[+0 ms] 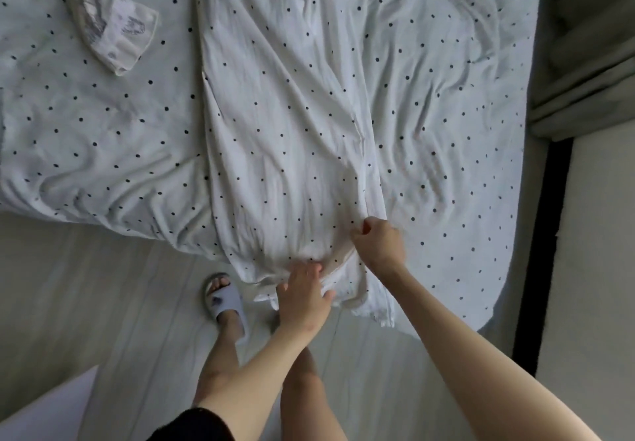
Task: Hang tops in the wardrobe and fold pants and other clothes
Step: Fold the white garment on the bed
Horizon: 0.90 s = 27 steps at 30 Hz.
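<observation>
Floor [86, 286]: pale planks, lower left and centre; open standing room in front of the bed.
Top [113, 21]: small pale printed garment, upper left on the bed, crumpled; well apart from both hands.
Bed [86, 124]: white sheet with dark dots; near edge runs across the view from the left, rounding off at lower right.
Slipper [225, 303]: pale, on one foot, on the floor just beside the bed edge.
Garment [292, 124]: white with small dark dots, lying on the bed at centre. Long axis runs from the far side of the bed toward the person; near end overhangs the bed edge. Left side edge is nearly straight; right side edge slants in toward the near end.
Left hand [304, 298]: palm down at the overhanging near end; fingers fairly straight and slightly spread, tips resting on the cloth, thumb out beside the hem. Forearm rises from lower centre.
Right hand [378, 244]: further up the near end, at the right side edge; fingers curled, pinching a fold of the garment. Forearm enters from lower right.
Sheet right of garment: wrinkled, bare, wide room up to the bed's right edge.
Curtain [584, 56]: grey, hanging at the far right, beside the bed.
</observation>
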{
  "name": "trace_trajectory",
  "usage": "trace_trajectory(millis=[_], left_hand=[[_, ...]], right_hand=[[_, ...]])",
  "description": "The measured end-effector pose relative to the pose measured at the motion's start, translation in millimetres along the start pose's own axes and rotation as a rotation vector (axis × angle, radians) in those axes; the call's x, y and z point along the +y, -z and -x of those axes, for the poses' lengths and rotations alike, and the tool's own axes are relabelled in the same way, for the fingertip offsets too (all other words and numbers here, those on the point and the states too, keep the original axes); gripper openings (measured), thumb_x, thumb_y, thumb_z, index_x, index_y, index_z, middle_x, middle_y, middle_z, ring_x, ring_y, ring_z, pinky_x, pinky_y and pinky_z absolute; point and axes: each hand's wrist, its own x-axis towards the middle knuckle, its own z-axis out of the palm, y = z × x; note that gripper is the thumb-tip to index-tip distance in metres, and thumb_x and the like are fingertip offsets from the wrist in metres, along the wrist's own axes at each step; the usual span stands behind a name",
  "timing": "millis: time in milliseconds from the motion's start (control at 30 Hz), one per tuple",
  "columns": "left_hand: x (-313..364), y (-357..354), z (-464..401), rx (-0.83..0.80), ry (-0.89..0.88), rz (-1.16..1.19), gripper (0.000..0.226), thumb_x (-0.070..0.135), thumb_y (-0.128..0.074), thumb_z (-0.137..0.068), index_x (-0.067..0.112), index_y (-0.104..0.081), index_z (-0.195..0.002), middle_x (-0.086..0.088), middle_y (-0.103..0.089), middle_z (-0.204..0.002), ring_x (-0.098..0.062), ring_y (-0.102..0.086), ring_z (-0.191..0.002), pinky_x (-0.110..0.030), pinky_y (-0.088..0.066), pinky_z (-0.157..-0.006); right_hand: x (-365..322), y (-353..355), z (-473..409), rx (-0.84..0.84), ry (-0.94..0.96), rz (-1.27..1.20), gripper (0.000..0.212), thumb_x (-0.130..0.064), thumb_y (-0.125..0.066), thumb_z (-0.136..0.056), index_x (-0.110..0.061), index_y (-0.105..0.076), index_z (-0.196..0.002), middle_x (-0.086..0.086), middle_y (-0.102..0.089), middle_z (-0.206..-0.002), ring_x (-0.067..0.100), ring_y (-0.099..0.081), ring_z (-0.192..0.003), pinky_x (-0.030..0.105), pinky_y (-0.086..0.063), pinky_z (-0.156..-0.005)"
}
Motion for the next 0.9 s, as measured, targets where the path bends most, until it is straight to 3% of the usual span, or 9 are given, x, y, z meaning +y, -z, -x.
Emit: trace_trajectory(millis=[67,133,267,400,500,600,700,800,900], left_hand=[[2.2,-6.4,-0.3,0.043,-0.002,-0.058,0.031,0.031,-0.049,-0.092,0.02,-0.051,-0.121,0.002,-0.048,-0.124,-0.018,-0.039,-0.123,-0.035,-0.033,-0.095],[7.7,-13.3,0.7,0.04,-0.059,-0.061,0.017,0.026,-0.047,-0.093,0.017,-0.059,-0.101,-0.002,-0.057,-0.108,-0.022,-0.052,-0.108,-0.032,-0.038,-0.083],[23.5,-34.6,15.7,-0.078,-0.188,0.067,0.012,0.02,-0.045,-0.096,0.015,-0.043,-0.085,-0.008,-0.061,-0.091,-0.025,-0.057,-0.085,-0.027,-0.034,-0.064],[39.1,-51.7,20.7,-0.053,-0.208,0.22,0.013,0.019,-0.048,-0.095,0.015,-0.046,-0.084,-0.007,-0.061,-0.087,-0.021,-0.057,-0.081,-0.026,-0.035,-0.063],[51.0,-57.0,12.5,-0.093,-0.213,0.339,0.012,0.019,-0.049,-0.095,0.012,-0.058,-0.09,-0.002,-0.065,-0.094,-0.017,-0.059,-0.088,-0.024,-0.04,-0.068],[49.1,-66.8,12.8,-0.2,-0.237,0.38,0.018,0.019,-0.049,-0.095,0.011,-0.062,-0.104,-0.001,-0.065,-0.107,-0.016,-0.059,-0.098,-0.027,-0.046,-0.081],[28.7,-70.9,17.2,-0.211,-0.213,0.421,0.021,0.018,-0.047,-0.096,0.014,-0.061,-0.111,0.004,-0.063,-0.114,-0.007,-0.056,-0.105,-0.014,-0.04,-0.083],[-3.3,-57.5,18.5,-0.041,-0.086,0.504,0.021,0.006,-0.047,-0.093,0.012,-0.064,-0.105,0.0,-0.067,-0.107,-0.016,-0.061,-0.102,-0.021,-0.045,-0.084],[-38.6,-28.7,10.0,0.248,0.048,0.496,0.023,-0.002,-0.048,-0.091,0.006,-0.06,-0.109,-0.007,-0.064,-0.109,-0.023,-0.06,-0.099,-0.021,-0.042,-0.078]], right_hand=[[13.0,-5.2,10.5,-0.01,-0.039,0.01,0.024,-0.014,-0.048,-0.083,-0.014,-0.039,-0.061,0.002,-0.044,-0.058,0.025,-0.042,-0.06,0.028,-0.029,-0.047],[24.8,-5.0,17.4,-0.028,-0.081,-0.07,0.014,-0.015,-0.049,-0.084,-0.01,-0.053,-0.072,0.005,-0.056,-0.067,0.026,-0.051,-0.067,0.029,-0.039,-0.054],[39.5,-4.2,24.8,0.001,-0.11,-0.176,0.014,-0.014,-0.049,-0.088,-0.012,-0.062,-0.09,0.008,-0.066,-0.087,0.026,-0.06,-0.084,0.035,-0.049,-0.074],[48.5,5.7,21.0,0.034,-0.108,-0.186,0.024,-0.011,-0.046,-0.092,-0.011,-0.062,-0.11,0.007,-0.065,-0.097,0.026,-0.059,-0.087,0.034,-0.048,-0.076],[52.8,21.9,8.3,0.086,-0.1,-0.21,0.025,-0.011,-0.049,-0.092,-0.01,-0.063,-0.113,0.007,-0.065,-0.097,0.024,-0.058,-0.085,0.032,-0.048,-0.076],[58.6,27.3,5.7,0.071,-0.09,-0.234,0.02,-0.016,-0.051,-0.092,-0.011,-0.064,-0.107,0.003,-0.063,-0.089,0.02,-0.057,-0.081,0.032,-0.048,-0.073],[66.0,15.0,17.2,0.031,-0.069,-0.184,0.016,-0.03,-0.055,-0.091,-0.015,-0.061,-0.089,-0.002,-0.061,-0.077,0.018,-0.055,-0.074,0.033,-0.046,-0.071],[78.4,-1.8,34.3,0.047,-0.055,-0.082,0.022,-0.031,-0.056,-0.089,-0.014,-0.051,-0.075,-0.005,-0.05,-0.064,0.019,-0.047,-0.065,0.034,-0.037,-0.069],[90.2,-12.5,44.2,0.128,-0.019,-0.013,0.02,-0.022,-0.055,-0.09,-0.01,-0.05,-0.075,-0.003,-0.046,-0.074,0.023,-0.046,-0.07,0.036,-0.038,-0.074]])
